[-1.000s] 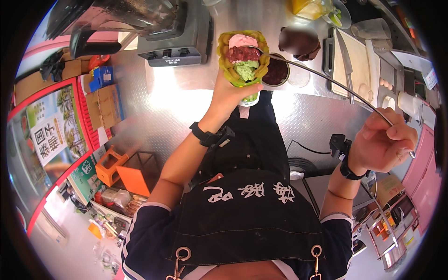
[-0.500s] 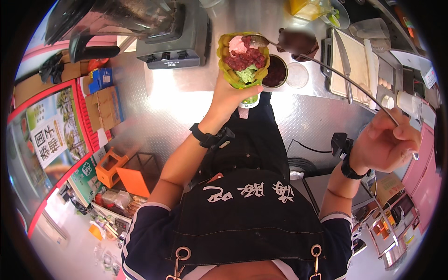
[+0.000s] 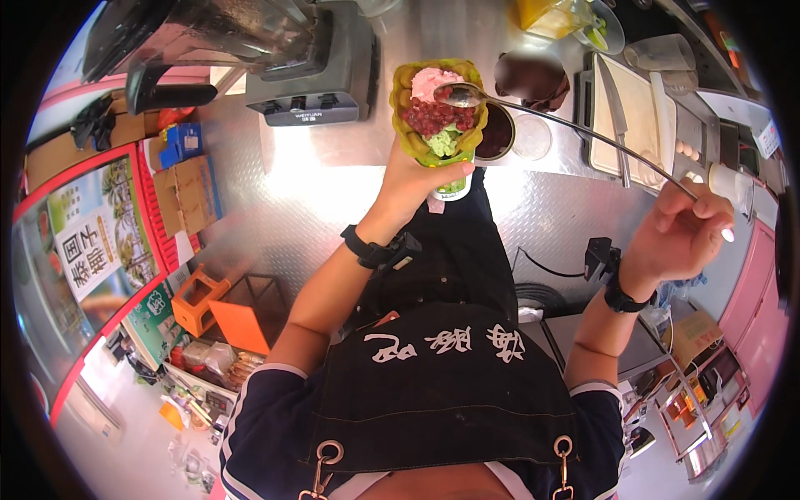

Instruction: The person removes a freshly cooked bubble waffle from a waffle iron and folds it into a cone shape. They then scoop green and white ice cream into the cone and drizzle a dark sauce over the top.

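Observation:
My left hand point(image 3: 408, 179) is closed round a green and white paper cup point(image 3: 454, 190) topped by a scalloped yellow-green bowl point(image 3: 400, 121). In the bowl lie a pink scoop point(image 3: 432, 82), a layer of dark red beans point(image 3: 427, 119) and some pale green scoop point(image 3: 442, 143). My right hand point(image 3: 679, 229) pinches the far end of a long-handled metal spoon point(image 3: 575, 127). Its head rests at the right side of the bowl, over the beans and next to the pink scoop. Just right of the bowl, partly hidden by it, stands an open round tin point(image 3: 500, 137) with dark contents.
A grey blender base point(image 3: 312, 92) stands on the metal counter at the left. Beside the tin are a clear round lid point(image 3: 532, 137) and a dark brown bag-like item point(image 3: 550, 87), partly blurred. A knife point(image 3: 615, 100) lies along a cutting board point(image 3: 637, 125) at the right.
The spoon's head has moved slightly down in the bowl. My right hand has risen a little and shifted left, and the handle lies flatter. The beans look more spread, the pink scoop more exposed.

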The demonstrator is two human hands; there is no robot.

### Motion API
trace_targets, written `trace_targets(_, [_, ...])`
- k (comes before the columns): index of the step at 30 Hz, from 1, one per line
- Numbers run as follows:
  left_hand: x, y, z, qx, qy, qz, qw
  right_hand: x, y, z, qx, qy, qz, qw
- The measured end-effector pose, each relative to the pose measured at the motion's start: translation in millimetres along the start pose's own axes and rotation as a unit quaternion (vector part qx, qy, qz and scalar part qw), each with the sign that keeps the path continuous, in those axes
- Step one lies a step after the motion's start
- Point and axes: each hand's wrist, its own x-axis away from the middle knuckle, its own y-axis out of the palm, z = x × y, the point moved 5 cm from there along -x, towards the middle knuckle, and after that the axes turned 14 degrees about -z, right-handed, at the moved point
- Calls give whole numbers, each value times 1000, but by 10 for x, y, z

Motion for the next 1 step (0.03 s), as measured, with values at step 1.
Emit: trace_targets(1, [-9, 2, 5, -1, 0, -1, 1000, 15, -44, 28, 3, 11, 11, 1000])
